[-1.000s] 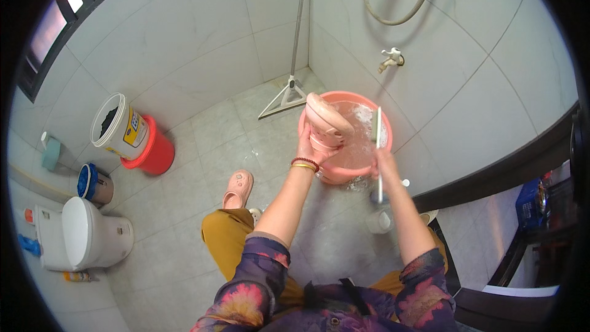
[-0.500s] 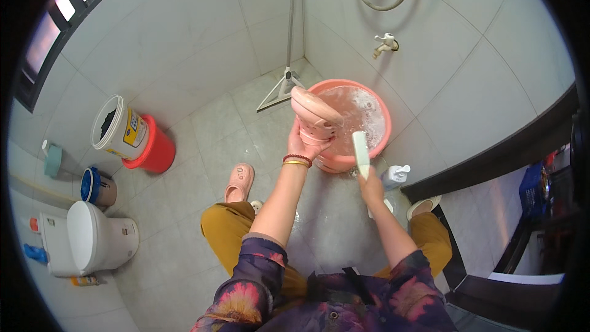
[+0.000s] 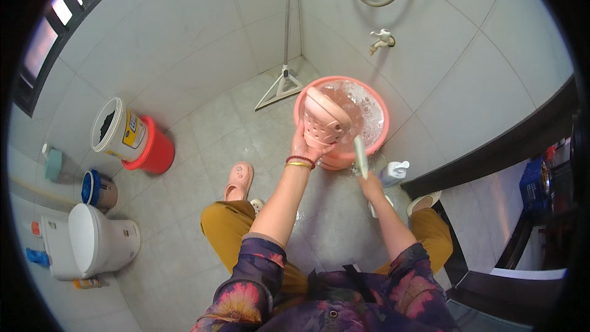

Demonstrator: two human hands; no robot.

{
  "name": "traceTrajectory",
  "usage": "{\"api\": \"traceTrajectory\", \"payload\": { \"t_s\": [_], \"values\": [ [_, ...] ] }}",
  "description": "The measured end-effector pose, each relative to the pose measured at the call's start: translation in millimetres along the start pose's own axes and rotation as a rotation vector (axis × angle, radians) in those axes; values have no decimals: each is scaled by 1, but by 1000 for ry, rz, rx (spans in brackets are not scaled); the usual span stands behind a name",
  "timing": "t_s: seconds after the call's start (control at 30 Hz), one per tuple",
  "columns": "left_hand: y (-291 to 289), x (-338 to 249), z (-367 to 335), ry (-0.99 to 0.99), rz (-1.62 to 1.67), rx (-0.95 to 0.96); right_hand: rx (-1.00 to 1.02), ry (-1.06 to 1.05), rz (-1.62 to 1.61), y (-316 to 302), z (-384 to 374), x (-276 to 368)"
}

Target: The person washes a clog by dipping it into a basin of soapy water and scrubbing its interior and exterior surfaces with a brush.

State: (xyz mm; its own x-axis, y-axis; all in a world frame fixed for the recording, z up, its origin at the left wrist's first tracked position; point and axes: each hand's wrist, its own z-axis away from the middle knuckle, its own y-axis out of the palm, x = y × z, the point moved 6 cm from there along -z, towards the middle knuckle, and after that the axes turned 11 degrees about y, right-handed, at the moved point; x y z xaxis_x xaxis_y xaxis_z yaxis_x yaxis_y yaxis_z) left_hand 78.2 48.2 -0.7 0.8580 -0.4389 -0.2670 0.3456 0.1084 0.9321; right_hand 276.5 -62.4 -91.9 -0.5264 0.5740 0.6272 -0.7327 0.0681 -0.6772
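My left hand is closed around a pink clog and holds it tilted above the near left part of a pink basin. The clog's upper with its round holes faces me. Foamy, cloudy water stands in the basin. Gripped in my right hand is a pale scrubbing brush, seen nearly edge-on at the basin's near right rim, apart from the clog. Its bristles cannot be made out.
A white bottle stands right of the basin, below a wall tap. A floor squeegee leans in the corner. Buckets and a toilet are at left. A pink clog is on my left foot.
The clog in my left hand has turned, showing more of its holed upper, and sits slightly further right. The brush in my right hand has rotated from its broad face to nearly edge-on.
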Motion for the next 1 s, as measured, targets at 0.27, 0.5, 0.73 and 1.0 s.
{"api": "traceTrajectory", "payload": {
  "t_s": [0.27,0.5,0.73,1.0],
  "values": [
    [7,3,7,204,-463,-186,209,132,-980,-43,27,41],
    [46,21,15,654,-1146,-20,154,-168,-974,-99,32,78],
    [51,43,34,576,-1586,39,190,-103,-943,-93,30,56],
    [36,52,41,560,-1688,127,132,-4,-942,-82,42,33]
  ]
}}
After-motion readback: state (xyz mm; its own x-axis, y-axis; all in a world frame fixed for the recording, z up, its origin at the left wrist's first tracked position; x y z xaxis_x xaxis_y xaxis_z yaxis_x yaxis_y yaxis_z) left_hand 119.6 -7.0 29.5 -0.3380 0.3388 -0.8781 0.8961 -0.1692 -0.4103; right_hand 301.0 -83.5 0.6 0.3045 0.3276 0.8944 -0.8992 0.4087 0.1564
